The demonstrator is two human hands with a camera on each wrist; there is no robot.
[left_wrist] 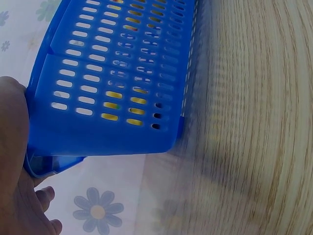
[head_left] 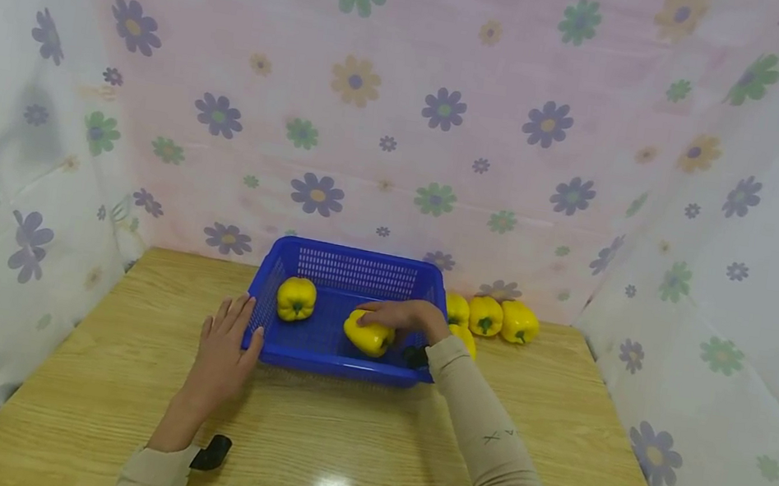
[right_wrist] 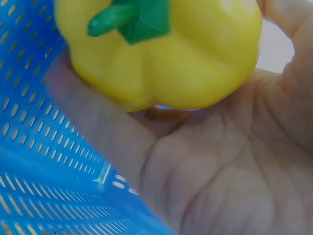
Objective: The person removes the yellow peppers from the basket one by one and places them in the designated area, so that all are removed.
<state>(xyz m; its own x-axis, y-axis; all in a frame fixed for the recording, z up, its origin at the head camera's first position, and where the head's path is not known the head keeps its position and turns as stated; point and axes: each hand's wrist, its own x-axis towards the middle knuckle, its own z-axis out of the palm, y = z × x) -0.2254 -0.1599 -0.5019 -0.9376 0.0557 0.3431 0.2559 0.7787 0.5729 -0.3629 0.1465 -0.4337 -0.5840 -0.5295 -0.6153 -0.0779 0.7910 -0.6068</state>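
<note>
My right hand [head_left: 405,317] reaches over the right part of a blue plastic basket [head_left: 335,365] and grips a yellow bell pepper [head_left: 367,334] inside it. In the right wrist view this pepper [right_wrist: 205,63] shows its green stem, with thumb and fingers around its sides. A second yellow bell pepper [head_left: 295,299] sits in the basket's left half. At the basket's front left corner lies my left hand [head_left: 222,356], its fingers extended along the left rim. The left wrist view has this hand [left_wrist: 12,142] against the rim of the slotted basket wall [left_wrist: 112,63].
Right of the basket, several more yellow bell peppers [head_left: 486,316] stand on the wooden table [head_left: 333,434], one partly hidden by the right arm. Flower-printed cloth [head_left: 393,111] hangs behind the table and on both sides. A black wrist mount [head_left: 213,452] juts from the left sleeve.
</note>
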